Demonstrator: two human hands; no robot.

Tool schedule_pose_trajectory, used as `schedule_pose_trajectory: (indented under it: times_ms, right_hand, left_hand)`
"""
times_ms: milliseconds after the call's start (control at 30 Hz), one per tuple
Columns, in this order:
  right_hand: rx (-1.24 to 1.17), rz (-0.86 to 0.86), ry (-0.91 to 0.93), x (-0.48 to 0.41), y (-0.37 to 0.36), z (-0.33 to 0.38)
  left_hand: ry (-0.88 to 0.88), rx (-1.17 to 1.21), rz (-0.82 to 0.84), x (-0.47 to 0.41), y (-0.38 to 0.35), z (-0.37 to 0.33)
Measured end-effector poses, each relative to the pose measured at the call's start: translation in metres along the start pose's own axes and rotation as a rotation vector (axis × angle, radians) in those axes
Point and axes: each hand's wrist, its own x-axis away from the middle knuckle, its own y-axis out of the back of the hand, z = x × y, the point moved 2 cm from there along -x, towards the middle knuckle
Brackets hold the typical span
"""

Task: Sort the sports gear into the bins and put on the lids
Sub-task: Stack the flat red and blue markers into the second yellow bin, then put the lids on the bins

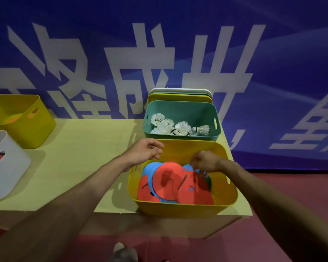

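Hovering the left hand (144, 150) over the yellow bin's (178, 208) far rim, lower centre, fingers loose. Holding the right hand (204, 161), fingers curled, at the paddles (167, 184) inside.

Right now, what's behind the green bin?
Lids stand on edge against the banner: yellow in front, white at the back. The green bin covers their lower parts.

Head view, angled down, close over table (74, 159)
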Motion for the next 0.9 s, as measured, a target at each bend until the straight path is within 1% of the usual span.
schedule_pose_trajectory:
  times_ms: [233,500,767,900]
  right_hand:
    - [-0.101,-0.065,0.137,-0.008,0.006,0.020]
    - [-0.160,-0.141,0.240,-0.029,0.034,0.050]
    - [-0.072,-0.210,0.225,-0.063,0.052,0.082]
    - [0.042,-0.247,0.185,-0.081,0.067,0.099]
  left_hand:
    - [-0.032,0.046,-0.062,-0.002,0.005,-0.007]
    - [-0.055,0.079,-0.090,-0.018,0.047,-0.015]
    - [-0.092,0.150,-0.140,-0.058,0.095,0.000]
    - [-0.095,0.194,-0.147,-0.082,0.116,0.009]
